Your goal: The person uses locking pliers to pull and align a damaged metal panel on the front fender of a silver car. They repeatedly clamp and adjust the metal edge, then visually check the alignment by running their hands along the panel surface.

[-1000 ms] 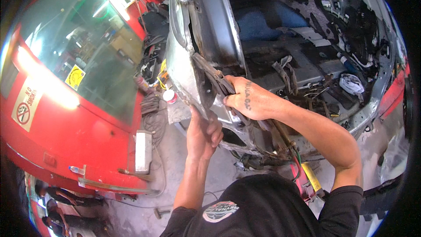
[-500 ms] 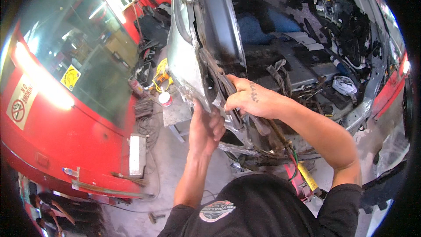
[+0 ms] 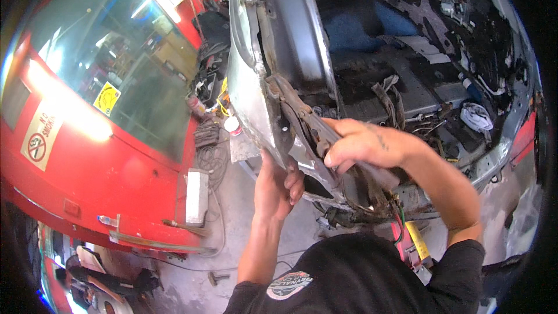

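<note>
Grips a long, dark metal strip (image 3: pixel 299 107) in the right hand (image 3: pixel 372 145), with fingers closed about its middle. Reaches in from the right with that arm bent at the elbow. Holds the near edge of a silver body panel (image 3: pixel 247 84) in the left hand (image 3: pixel 279 183), with fingers curled in around the metal, just left of the strip. Angles the strip from far left to near right, between the panel and the stripped car interior (image 3: pixel 444 90). Wears a black shirt (image 3: pixel 360 273) with a badge.

Visible inside the car, to the right: a loose strap (image 3: pixel 390 99), a crumpled white bundle (image 3: pixel 476 117) and, farther off, a blue patch (image 3: pixel 378 20).

Seen to the left, just past the panel: a red-and-white can (image 3: pixel 232 125) on a pale table (image 3: pixel 243 150). Farther left: a red wall (image 3: pixel 139 180) with a large window (image 3: pixel 116 40), a yellow sticker (image 3: pixel 107 99) on the glass and a pale sign (image 3: pixel 39 139) showing a crossed-out cigarette. Set on the floor beside the wall: a long white block (image 3: pixel 196 197). Lying nearer, left of the shirt: a hammer (image 3: pixel 218 279).
</note>
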`<state>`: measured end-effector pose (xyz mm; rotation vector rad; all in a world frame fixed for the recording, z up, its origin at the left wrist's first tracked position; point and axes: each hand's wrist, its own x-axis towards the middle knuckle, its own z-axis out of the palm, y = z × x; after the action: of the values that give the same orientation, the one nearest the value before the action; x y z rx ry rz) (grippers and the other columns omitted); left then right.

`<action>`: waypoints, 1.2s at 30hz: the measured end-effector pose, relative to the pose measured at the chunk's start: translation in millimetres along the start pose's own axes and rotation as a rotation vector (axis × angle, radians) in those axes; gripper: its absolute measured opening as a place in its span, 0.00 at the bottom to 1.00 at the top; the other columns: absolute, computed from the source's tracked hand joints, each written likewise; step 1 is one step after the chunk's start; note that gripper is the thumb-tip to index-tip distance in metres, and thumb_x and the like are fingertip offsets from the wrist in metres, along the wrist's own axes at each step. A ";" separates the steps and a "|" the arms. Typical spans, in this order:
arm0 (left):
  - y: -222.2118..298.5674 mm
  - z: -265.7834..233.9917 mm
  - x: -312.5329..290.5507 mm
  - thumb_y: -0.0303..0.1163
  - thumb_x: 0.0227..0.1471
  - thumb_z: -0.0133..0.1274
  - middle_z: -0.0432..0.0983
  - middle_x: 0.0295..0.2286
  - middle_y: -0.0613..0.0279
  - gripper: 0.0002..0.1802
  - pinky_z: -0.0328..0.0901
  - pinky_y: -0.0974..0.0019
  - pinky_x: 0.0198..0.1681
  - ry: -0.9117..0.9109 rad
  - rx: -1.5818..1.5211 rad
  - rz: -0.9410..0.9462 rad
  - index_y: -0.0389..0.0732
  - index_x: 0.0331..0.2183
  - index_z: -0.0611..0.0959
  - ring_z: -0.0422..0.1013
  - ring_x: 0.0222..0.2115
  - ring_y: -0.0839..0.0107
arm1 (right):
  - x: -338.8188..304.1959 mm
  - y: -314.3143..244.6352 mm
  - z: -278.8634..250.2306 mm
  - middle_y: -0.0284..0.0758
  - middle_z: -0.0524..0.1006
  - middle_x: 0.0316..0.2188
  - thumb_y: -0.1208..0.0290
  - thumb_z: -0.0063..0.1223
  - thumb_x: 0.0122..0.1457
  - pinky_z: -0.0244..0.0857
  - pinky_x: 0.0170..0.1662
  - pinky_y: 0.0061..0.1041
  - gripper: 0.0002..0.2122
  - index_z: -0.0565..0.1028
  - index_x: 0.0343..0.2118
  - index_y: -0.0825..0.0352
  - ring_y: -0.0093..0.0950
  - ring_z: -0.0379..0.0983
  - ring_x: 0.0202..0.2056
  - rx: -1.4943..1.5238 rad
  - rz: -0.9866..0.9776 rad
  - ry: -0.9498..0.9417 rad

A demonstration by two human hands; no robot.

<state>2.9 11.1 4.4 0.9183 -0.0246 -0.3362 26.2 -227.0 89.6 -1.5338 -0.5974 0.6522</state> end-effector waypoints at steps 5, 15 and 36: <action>-0.2 -1.9 6.9 0.72 0.62 0.33 0.57 0.16 0.69 0.39 0.52 0.69 0.14 -0.001 0.038 -0.024 0.41 0.32 0.72 0.57 0.13 0.72 | 12.5 18.5 29.8 0.46 0.75 0.51 0.66 0.50 0.54 0.66 0.55 0.27 0.39 0.53 0.70 0.70 0.31 0.72 0.49 -0.248 -0.224 0.233; -0.4 -2.0 7.1 0.70 0.63 0.33 0.58 0.16 0.68 0.38 0.52 0.69 0.14 -0.007 -0.006 -0.046 0.41 0.32 0.72 0.57 0.13 0.71 | -2.4 9.9 22.1 0.61 0.76 0.46 0.64 0.48 0.54 0.68 0.54 0.37 0.41 0.50 0.70 0.77 0.51 0.75 0.48 -0.846 0.008 0.333; 2.4 10.0 -24.3 0.39 0.67 0.52 0.76 0.27 0.58 0.15 0.68 0.68 0.28 0.377 1.109 0.882 0.34 0.40 0.79 0.72 0.24 0.73 | -98.5 100.7 8.8 0.56 0.72 0.53 0.64 0.58 0.48 0.67 0.57 0.51 0.43 0.52 0.67 0.74 0.51 0.74 0.53 0.778 -0.256 0.602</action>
<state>-21.1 11.9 15.3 1.9293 -0.2808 0.7667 -50.2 -297.1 -6.1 -0.8245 -0.0446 0.1554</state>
